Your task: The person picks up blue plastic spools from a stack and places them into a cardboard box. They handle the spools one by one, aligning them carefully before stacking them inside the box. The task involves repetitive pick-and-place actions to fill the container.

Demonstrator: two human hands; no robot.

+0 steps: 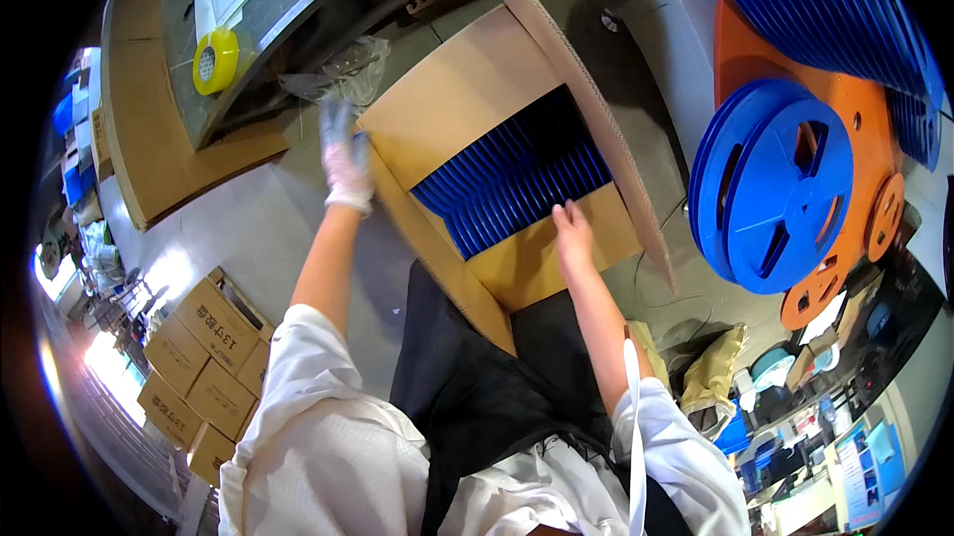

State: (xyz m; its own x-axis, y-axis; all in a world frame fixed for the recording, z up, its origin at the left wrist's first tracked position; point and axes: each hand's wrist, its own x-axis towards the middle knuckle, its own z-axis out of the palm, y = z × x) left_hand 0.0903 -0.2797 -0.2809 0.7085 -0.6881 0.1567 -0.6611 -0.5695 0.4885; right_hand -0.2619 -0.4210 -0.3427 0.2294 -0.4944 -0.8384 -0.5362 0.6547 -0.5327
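An open cardboard box (477,89) stands in front of me with its flaps raised. Packed inside it is a row of blue plastic reels (497,188), seen edge-on, their far right part in dark shadow. My left hand (345,153) wears a white glove with greyish-blue fingers. It is at the outer edge of the box's left flap, fingers stretched out and a little blurred; I see nothing held in it. My bare right hand (573,233) reaches over the near flap to the near edge of the reels. Its fingers are extended, and whether they touch a reel I cannot tell.
Blue reels (785,193) hang on an orange frame (775,49) to the right, below a larger blue stack (835,9). A yellow tape roll (216,61) sits on the metal bench (298,4) at far left. Stacked cartons (214,357) stand at lower left; clear plastic (348,69) lies beyond my left hand.
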